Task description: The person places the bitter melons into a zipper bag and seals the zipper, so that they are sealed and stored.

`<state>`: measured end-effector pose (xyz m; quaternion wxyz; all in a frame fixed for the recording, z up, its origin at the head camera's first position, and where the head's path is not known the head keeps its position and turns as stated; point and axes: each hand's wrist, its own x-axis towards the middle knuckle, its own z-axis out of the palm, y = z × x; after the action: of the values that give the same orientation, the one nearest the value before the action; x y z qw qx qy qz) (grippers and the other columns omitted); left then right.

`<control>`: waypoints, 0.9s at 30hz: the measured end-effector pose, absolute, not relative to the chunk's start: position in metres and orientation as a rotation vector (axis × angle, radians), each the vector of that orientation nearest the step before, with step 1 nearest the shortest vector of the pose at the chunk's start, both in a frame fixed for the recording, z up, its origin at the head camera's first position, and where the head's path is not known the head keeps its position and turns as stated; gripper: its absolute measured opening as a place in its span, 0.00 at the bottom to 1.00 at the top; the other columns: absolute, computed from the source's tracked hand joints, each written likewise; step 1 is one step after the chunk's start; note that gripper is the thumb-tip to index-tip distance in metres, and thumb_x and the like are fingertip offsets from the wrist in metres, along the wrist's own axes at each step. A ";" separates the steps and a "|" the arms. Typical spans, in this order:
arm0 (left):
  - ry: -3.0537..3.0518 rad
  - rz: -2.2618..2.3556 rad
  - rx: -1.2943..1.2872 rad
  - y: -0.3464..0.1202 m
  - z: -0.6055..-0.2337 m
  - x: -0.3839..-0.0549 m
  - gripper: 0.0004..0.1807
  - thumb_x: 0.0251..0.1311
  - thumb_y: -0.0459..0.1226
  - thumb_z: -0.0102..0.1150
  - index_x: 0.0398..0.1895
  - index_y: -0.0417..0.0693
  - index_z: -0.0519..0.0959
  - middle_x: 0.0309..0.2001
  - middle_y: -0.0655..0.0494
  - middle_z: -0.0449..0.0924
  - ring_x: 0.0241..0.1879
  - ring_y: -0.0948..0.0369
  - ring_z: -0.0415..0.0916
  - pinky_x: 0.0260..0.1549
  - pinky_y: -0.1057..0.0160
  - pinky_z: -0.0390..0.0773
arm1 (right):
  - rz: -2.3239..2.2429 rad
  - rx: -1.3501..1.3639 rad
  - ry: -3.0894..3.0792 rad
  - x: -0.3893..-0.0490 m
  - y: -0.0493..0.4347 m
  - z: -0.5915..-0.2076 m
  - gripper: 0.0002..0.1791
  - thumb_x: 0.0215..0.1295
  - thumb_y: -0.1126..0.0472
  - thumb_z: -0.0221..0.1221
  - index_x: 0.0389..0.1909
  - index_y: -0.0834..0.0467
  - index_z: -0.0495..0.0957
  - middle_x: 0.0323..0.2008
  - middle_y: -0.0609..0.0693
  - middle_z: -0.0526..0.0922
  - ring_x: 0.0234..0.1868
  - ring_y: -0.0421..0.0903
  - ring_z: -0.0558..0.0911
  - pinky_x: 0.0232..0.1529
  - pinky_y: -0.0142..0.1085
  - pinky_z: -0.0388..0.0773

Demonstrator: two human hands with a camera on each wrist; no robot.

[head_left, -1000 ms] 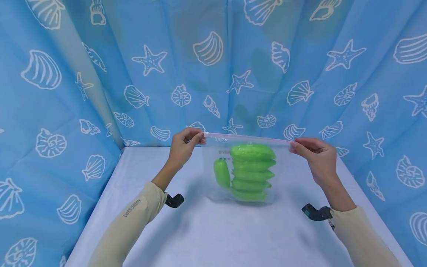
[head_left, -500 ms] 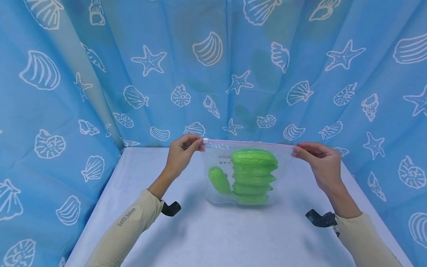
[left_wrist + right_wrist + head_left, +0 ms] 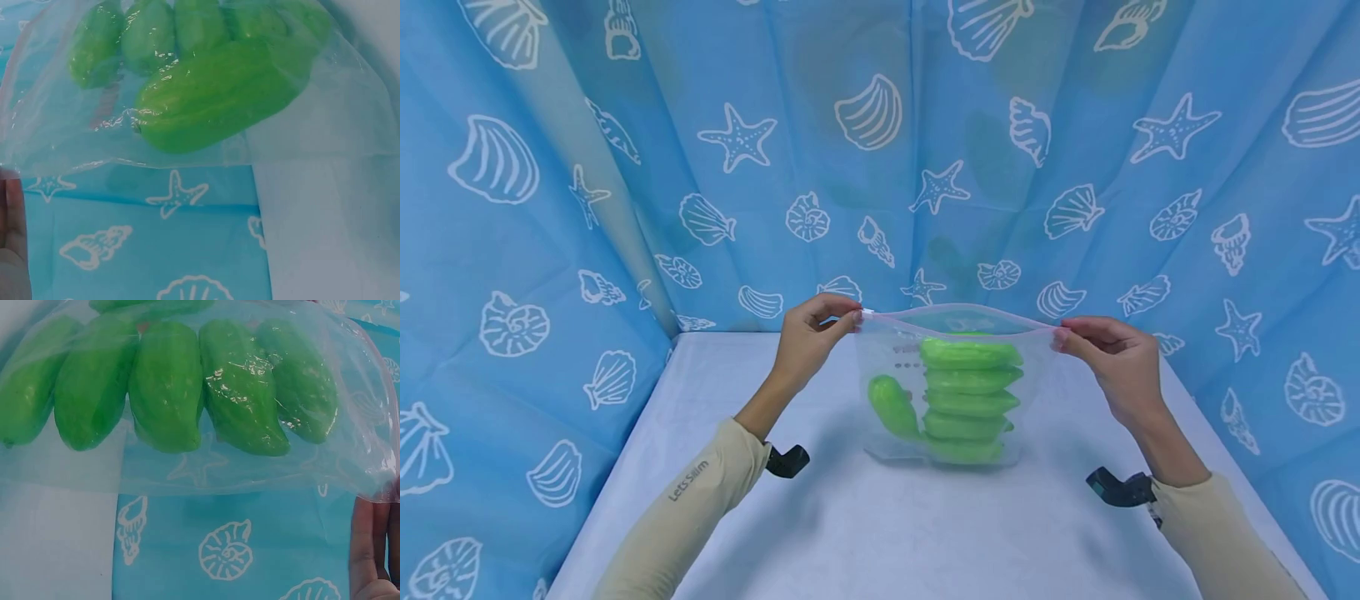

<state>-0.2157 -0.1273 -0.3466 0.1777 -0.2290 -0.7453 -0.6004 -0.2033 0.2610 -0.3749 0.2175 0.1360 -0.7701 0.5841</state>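
Observation:
A clear zip bag (image 3: pixel 880 342) with a pink-edged mouth hangs upright between my hands. Its mouth gapes a little in the middle. Inside, several long green fruits that look like green mangoes (image 3: pixel 972 381) are stacked on the right, while one more (image 3: pixel 891 404) leans at the left. My left hand (image 3: pixel 808 337) pinches the top left corner, beside a small white slider (image 3: pixel 868 312). The top right corner is pinched by my right hand (image 3: pixel 1120 358). In the right wrist view the stacked fruits (image 3: pixel 165 387) line up side by side behind the film. Whether the bag's base touches the table, I cannot tell.
A white-covered table (image 3: pixel 880 542) lies beneath the bag. Blue curtain (image 3: pixel 865 233) with white shell and starfish prints closes off the back and both sides. A black wrist camera sits on each forearm, the left one (image 3: pixel 788 461) and the right one (image 3: pixel 1118 487).
The bag and both hands have come down slightly. Its mouth, a nearly straight line earlier, now bows apart. The single fruit at the left has tilted further over.

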 end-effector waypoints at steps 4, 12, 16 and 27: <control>-2.092 -1.708 -0.648 -0.128 -0.349 -0.216 0.10 0.61 0.28 0.63 0.44 0.34 0.81 0.42 0.44 0.82 0.41 0.50 0.82 0.46 0.60 0.81 | 1.449 0.394 -2.196 -0.205 0.256 -0.370 0.14 0.61 0.65 0.67 0.47 0.66 0.82 0.40 0.43 0.85 0.42 0.37 0.84 0.45 0.24 0.77; -2.023 -1.711 -0.704 -0.125 -0.352 -0.220 0.15 0.59 0.25 0.63 0.50 0.32 0.78 0.41 0.41 0.82 0.44 0.54 0.82 0.48 0.61 0.80 | 1.236 0.659 -2.106 -0.209 0.218 -0.331 0.12 0.54 0.75 0.67 0.41 0.67 0.84 0.38 0.58 0.86 0.41 0.36 0.83 0.48 0.26 0.77; -2.001 -1.748 -0.710 -0.125 -0.354 -0.221 0.15 0.59 0.24 0.63 0.49 0.31 0.77 0.42 0.40 0.81 0.45 0.53 0.81 0.48 0.58 0.80 | 1.158 0.846 -2.071 -0.215 0.184 -0.315 0.12 0.53 0.76 0.68 0.39 0.66 0.85 0.37 0.57 0.86 0.39 0.41 0.85 0.49 0.28 0.78; -1.959 -1.738 -0.791 -0.119 -0.350 -0.227 0.13 0.59 0.24 0.62 0.46 0.31 0.74 0.42 0.42 0.81 0.45 0.56 0.81 0.46 0.59 0.81 | 0.922 1.261 -2.075 -0.248 0.109 -0.312 0.11 0.56 0.65 0.70 0.41 0.60 0.86 0.38 0.51 0.87 0.41 0.46 0.84 0.45 0.41 0.81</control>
<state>-0.2271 -0.1187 -0.3502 0.2017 -0.2831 -0.7015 -0.6222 -0.2484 0.1091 -0.3115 0.2687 0.4676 -0.7695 0.3421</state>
